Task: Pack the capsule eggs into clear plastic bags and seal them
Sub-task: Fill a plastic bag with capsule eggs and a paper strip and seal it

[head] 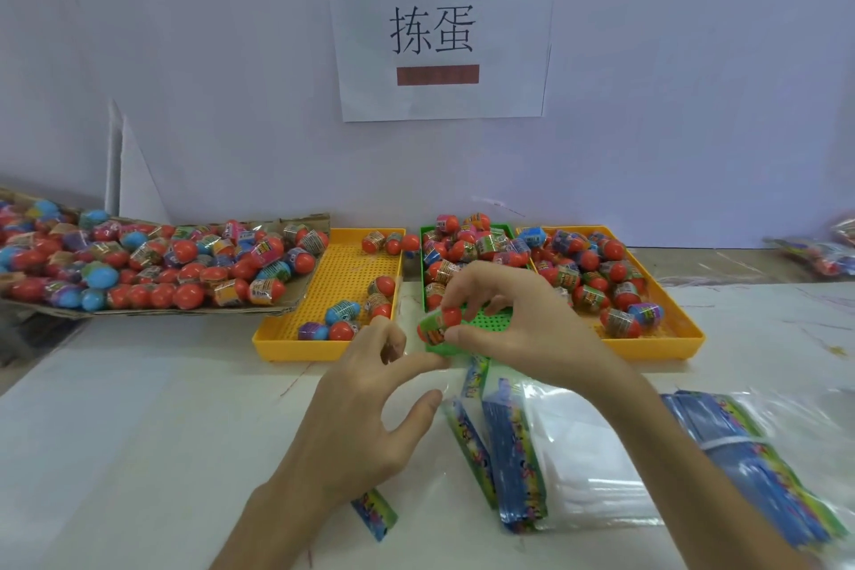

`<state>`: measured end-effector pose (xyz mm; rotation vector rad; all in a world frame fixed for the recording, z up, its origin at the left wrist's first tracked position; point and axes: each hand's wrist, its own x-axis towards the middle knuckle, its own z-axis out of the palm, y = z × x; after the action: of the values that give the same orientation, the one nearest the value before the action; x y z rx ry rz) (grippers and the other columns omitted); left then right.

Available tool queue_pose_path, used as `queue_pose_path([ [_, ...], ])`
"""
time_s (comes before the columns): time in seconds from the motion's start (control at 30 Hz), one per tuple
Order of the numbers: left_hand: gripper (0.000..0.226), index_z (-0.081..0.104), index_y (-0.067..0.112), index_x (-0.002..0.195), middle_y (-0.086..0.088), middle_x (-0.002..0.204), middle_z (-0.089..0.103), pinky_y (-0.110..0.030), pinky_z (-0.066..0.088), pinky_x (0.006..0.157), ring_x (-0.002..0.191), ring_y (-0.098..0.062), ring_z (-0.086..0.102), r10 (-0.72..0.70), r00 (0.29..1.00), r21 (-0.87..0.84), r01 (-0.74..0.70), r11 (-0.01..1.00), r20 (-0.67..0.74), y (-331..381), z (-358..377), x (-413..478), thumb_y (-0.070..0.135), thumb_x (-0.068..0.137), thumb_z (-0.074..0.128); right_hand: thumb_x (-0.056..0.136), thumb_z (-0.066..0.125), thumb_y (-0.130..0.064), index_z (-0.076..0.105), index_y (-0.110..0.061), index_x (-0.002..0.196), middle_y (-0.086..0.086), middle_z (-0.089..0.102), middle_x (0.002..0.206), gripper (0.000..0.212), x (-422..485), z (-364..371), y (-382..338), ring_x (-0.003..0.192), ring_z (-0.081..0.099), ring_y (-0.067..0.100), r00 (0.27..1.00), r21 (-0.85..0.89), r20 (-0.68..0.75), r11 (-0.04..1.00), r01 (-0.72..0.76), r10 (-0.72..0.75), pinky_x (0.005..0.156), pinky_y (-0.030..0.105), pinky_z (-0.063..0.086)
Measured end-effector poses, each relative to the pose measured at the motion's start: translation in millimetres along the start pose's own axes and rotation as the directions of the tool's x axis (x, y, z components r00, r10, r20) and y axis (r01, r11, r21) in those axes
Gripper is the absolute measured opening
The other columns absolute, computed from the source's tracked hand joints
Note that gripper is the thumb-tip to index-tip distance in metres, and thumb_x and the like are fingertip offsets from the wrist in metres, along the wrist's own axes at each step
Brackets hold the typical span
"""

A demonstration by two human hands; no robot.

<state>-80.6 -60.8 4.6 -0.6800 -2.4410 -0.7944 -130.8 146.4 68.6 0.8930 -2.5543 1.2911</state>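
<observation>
Capsule egg point(439, 325): red-topped with a green wrapped base, held just above the near end of the green tray point(492, 319), tilted on its side.
Right hand point(513, 319): fingers curled over the egg from the far side and thumb under it, pinching it.
Left hand point(370, 412): just left of the egg, thumb and forefinger curved toward each other; they seem to pinch the clear film of a bag point(455, 389), though the film is too faint to be sure.
Bags: a stack of clear plastic bags point(578, 467) with blue-green printed headers lies near right on the white table point(139, 430); one header strip point(375, 514) shows beneath the left wrist.
Green tray: far centre, piled with eggs at its far end.
Left yellow tray point(296, 342): a few eggs scattered in it.
Right yellow tray point(666, 345): about half full of eggs.
Cardboard flat point(185, 310): far left, heaped with red and blue eggs.
Wall: a paper sign point(439, 28) with two printed characters hangs above the trays.
Far right edge: filled packs point(823, 252), blurred.
</observation>
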Motion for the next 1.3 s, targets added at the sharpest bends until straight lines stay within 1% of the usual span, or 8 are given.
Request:
queue_pose_path([
  [0.3, 0.031, 0.066, 0.042, 0.119, 0.013, 0.1, 0.036, -0.012, 0.04, 0.079, 0.102, -0.005, 0.043, 0.011, 1.0, -0.028, -0.01, 1.0, 0.025, -3, 5, -1, 0.052, 0.091, 0.057, 0.091, 0.073, -0.023, 0.079, -0.029, 0.1, -0.018, 0.07, 0.095, 0.011, 0, 4, -2, 0.093, 0.06, 0.0, 0.998, -0.018, 0.052, 0.999, -0.037, 0.038, 0.079, 0.007, 0.042],
  [0.53, 0.048, 0.049, 0.053, 0.138, 0.012, 0.1, 0.033, -0.012, 0.038, 0.079, 0.102, -0.006, 0.041, 0.026, 0.999, -0.034, -0.026, 0.999, 0.02, -1, 2, 0, 0.053, 0.091, 0.056, 0.091, 0.072, -0.02, 0.079, -0.023, 0.094, -0.016, 0.072, 0.085, 0.008, 1, 8, -3, 0.088, 0.064, 0.002, 0.999, 0.002, 0.049, 1.0, -0.011, 0.011, 0.08, 0.012, 0.049],
  [0.63, 0.047, 0.052, 0.05, 0.139, 0.008, 0.1, 0.035, -0.013, 0.037, 0.081, 0.101, -0.009, 0.042, 0.049, 0.999, -0.059, -0.048, 0.997, 0.012, -1, 1, 0, 0.049, 0.092, 0.057, 0.094, 0.069, -0.02, 0.079, -0.025, 0.095, -0.017, 0.073, 0.088, 0.011, 2, -1, 4, 0.09, 0.066, 0.002, 0.994, 0.024, -0.108, 1.0, -0.017, 0.02, 0.08, 0.012, 0.048],
  [0.7, 0.049, 0.052, 0.051, 0.141, 0.009, 0.1, 0.035, -0.011, 0.036, 0.082, 0.101, -0.008, 0.041, 0.058, 0.998, -0.054, -0.058, 0.997, 0.005, -2, 0, 1, 0.048, 0.092, 0.058, 0.092, 0.07, -0.015, 0.077, -0.029, 0.089, -0.019, 0.072, 0.084, 0.016, 3, -16, 18, 0.083, 0.065, 0.0, 0.947, 0.025, -0.31, 0.997, -0.077, 0.081, 0.074, 0.009, 0.047],
  [0.77, 0.05, 0.052, 0.05, 0.141, 0.011, 0.1, 0.034, -0.01, 0.036, 0.083, 0.101, -0.007, 0.041, 0.052, 0.999, -0.047, -0.052, 0.998, 0.006, -2, 0, 0, 0.048, 0.092, 0.058, 0.089, 0.07, -0.01, 0.073, -0.032, 0.084, -0.017, 0.071, 0.08, 0.023, -1, -30, 38, 0.074, 0.061, 0.0, 0.884, -0.049, -0.43, 0.973, -0.226, 0.184, 0.067, 0.009, 0.045],
  [0.9, 0.048, 0.055, 0.047, 0.141, 0.009, 0.1, 0.034, -0.012, 0.036, 0.082, 0.1, -0.007, 0.041, 0.059, 0.998, -0.044, -0.058, 0.997, 0.001, -1, 0, 0, 0.046, 0.092, 0.059, 0.088, 0.066, -0.007, 0.073, -0.02, 0.105, -0.004, 0.07, 0.095, 0.023, -9, -37, 73, 0.088, 0.063, 0.018, 0.813, -0.273, -0.416, 0.797, -0.539, 0.407, 0.075, 0.03, 0.048],
  [1.0, 0.048, 0.055, 0.045, 0.141, 0.008, 0.098, 0.035, -0.013, 0.037, 0.082, 0.099, -0.008, 0.041, 0.058, 0.998, -0.042, -0.058, 0.997, -0.006, -1, 0, 1, 0.045, 0.093, 0.058, 0.087, 0.064, -0.007, 0.069, -0.021, 0.122, 0.003, 0.07, 0.12, 0.038, -10, -32, 76, 0.106, 0.063, 0.026, 0.798, -0.347, -0.388, 0.73, -0.589, 0.46, 0.091, 0.038, 0.051],
  [1.3, 0.038, 0.051, 0.04, 0.137, 0.021, 0.105, 0.043, -0.01, 0.038, 0.085, 0.099, -0.005, 0.049, -0.016, 1.0, -0.164, 0.013, 0.986, -0.014, 3, -2, 1, 0.041, 0.099, 0.049, 0.094, 0.059, -0.008, 0.07, -0.019, 0.123, 0.004, 0.07, 0.119, 0.033, -10, -30, 79, 0.101, 0.063, 0.025, 0.782, -0.352, -0.443, 0.717, -0.601, 0.438, 0.089, 0.039, 0.053],
])
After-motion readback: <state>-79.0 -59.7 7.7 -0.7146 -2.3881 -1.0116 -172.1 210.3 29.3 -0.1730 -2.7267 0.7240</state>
